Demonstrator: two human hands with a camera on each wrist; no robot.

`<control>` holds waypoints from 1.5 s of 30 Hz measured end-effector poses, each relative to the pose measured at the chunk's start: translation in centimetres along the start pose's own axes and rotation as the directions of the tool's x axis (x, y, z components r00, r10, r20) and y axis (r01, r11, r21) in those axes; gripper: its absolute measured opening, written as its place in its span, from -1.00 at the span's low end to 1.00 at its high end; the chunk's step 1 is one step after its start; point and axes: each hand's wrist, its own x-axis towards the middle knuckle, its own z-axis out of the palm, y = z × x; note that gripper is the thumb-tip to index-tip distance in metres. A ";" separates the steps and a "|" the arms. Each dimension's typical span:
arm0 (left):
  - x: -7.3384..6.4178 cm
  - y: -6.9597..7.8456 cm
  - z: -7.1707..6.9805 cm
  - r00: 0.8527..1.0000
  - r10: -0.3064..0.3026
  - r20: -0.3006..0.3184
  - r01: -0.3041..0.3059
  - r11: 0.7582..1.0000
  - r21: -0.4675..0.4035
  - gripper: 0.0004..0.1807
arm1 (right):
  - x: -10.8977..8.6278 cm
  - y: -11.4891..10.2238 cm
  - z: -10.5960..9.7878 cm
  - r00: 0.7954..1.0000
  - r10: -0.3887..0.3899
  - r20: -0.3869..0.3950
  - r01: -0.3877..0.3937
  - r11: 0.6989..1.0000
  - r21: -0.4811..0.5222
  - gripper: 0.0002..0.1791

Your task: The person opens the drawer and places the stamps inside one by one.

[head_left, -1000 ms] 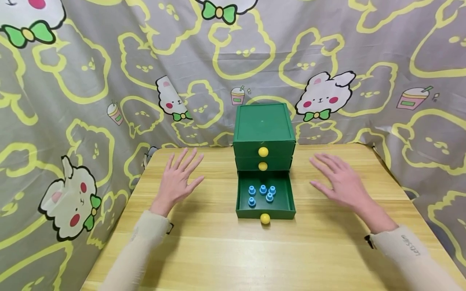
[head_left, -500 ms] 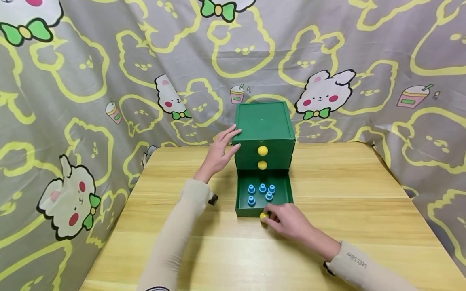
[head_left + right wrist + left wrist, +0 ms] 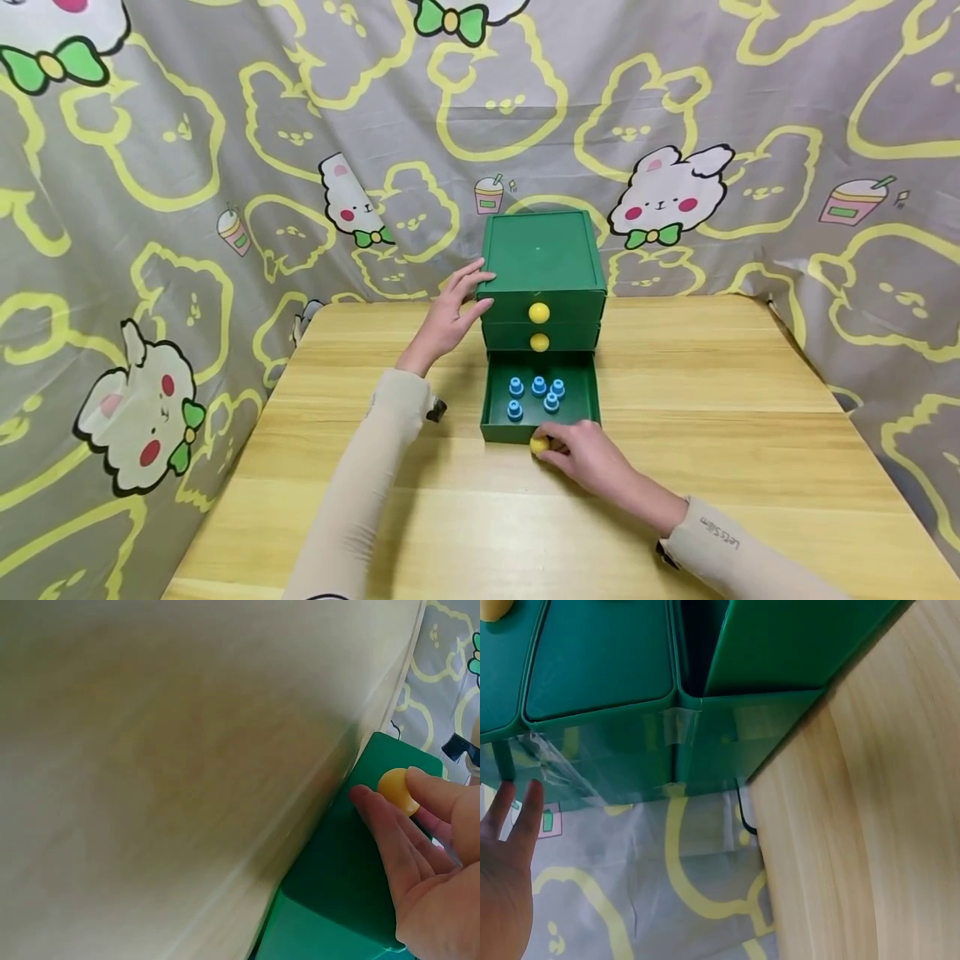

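A green three-drawer cabinet [image 3: 543,250] stands at the back of the wooden table, its bottom drawer [image 3: 577,417] pulled out. Inside that drawer sit several small blue pegs [image 3: 539,385] with round flanged bases. My right hand [image 3: 588,454] pinches the drawer's round yellow knob [image 3: 539,445] between thumb and fingers; the right wrist view shows the yellow knob [image 3: 397,791] in that pinch. At the cabinet's upper left side, my left hand [image 3: 447,315] rests with its fingers extended. In the left wrist view, fingertips of the left hand [image 3: 510,855] meet the cabinet's side wall [image 3: 615,757].
The upper two drawers are closed, each with a yellow knob [image 3: 538,313]. Clear tape [image 3: 570,769] runs along the cabinet's side. A patterned grey curtain [image 3: 420,108] hangs behind and left of the wooden table [image 3: 712,400].
Both hands came inward from either side: the left to the cabinet's side, the right onto the bottom knob. Over the last half second, the drawer front shifts slightly toward the cabinet.
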 end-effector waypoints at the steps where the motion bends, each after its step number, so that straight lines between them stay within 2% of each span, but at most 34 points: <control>1: 0.0 0.0 0.0 1.000 -0.002 0.000 0.002 1.000 -0.006 -0.54 | 0.0 0.1 -0.1 1.000 -0.004 0.004 0.004 1.000 0.002 -0.85; 10: -0.1 -0.1 0.0 1.000 -0.011 -0.002 0.011 1.000 0.004 -0.55 | 0.2 0.6 -0.8 0.999 -0.013 0.046 0.011 0.999 0.038 -0.87; 26: -0.1 -0.2 0.2 1.000 -0.016 -0.009 0.016 0.999 -0.039 -0.56 | 0.6 1.3 -1.0 0.999 0.017 0.049 -0.020 0.998 0.054 -0.87; 36: -0.2 1.1 0.4 0.998 -0.065 -0.003 0.065 0.996 -0.063 -0.56 | 1.8 2.2 -1.4 0.999 0.008 0.046 -0.011 0.998 0.056 -0.87; 45: 0.0 0.1 0.3 0.999 -0.035 -0.010 0.035 0.999 -0.033 -0.56 | 3.0 2.7 -1.7 0.998 0.023 0.064 -0.026 0.998 0.049 -0.88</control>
